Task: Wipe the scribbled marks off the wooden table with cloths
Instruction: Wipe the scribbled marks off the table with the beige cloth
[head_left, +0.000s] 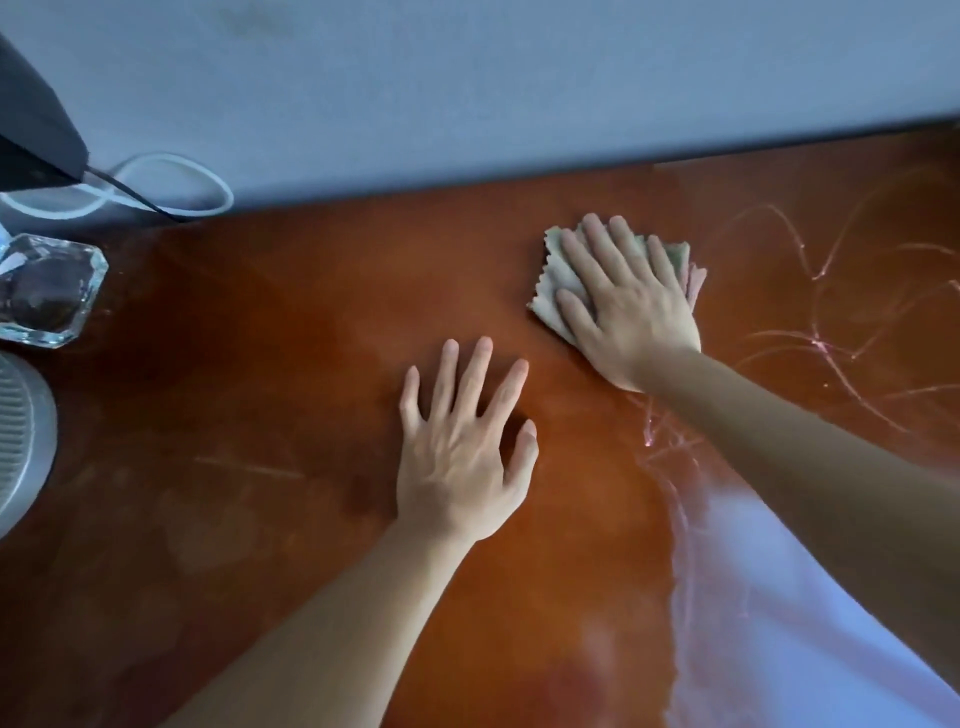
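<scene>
My right hand (626, 301) lies flat with straight fingers on a pale green cloth (555, 283), pressing it onto the reddish wooden table (291, 322) near the far edge. A bit of pink cloth (696, 283) peeks out at its right side. Pinkish scribbled marks (831, 332) loop across the table to the right of the cloth, and more scribbles (660, 431) show under my right forearm. My left hand (460, 441) rests palm down on the bare wood, fingers spread, holding nothing.
A glass ashtray (47, 291) stands at the left edge, with a grey round fan base (21, 441) below it. A dark device (36, 135) and a white cable (171, 182) lie at the back left. A bluish wall (519, 78) runs behind the table.
</scene>
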